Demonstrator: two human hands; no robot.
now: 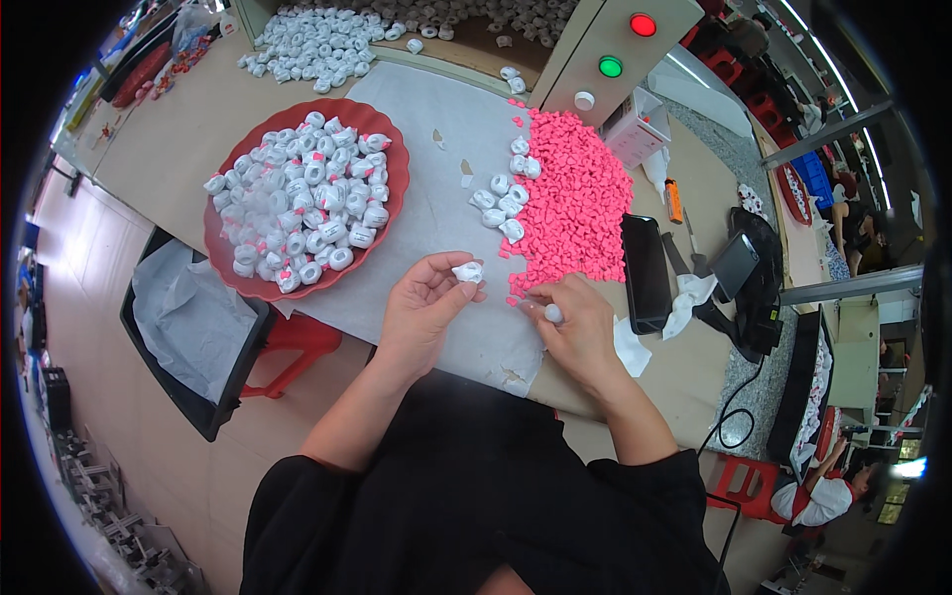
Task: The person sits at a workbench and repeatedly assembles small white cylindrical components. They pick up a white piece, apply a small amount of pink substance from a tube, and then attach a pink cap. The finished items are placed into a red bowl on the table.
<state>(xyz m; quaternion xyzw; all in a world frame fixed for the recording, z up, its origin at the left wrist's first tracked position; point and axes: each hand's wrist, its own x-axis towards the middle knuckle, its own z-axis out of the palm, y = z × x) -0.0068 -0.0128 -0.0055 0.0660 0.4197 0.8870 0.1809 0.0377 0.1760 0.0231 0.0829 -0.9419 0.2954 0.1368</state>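
Observation:
My left hand (pixel 424 309) pinches a small white moulded piece (pixel 468 271) between thumb and fingertips, above the white sheet. At the near edge of a wide pile of small pink pieces (pixel 570 193), my right hand (pixel 583 327) is closed around a thin tool with a rounded pale end (pixel 553 313); most of the tool is hidden by the fingers. Several loose white pieces (pixel 501 203) lie along the pile's left edge. To the left, a red scalloped bowl (pixel 394 198) is heaped with white pieces, some showing pink parts.
White paper (pixel 431 109) covers the table's middle. Behind it, more white pieces (pixel 327 45) spill from a cabinet with red and green lights (pixel 610 66). On the right lie a black phone (pixel 647 273), an orange lighter (pixel 674 200) and tissue. A black tray (pixel 248 352) stands lower left.

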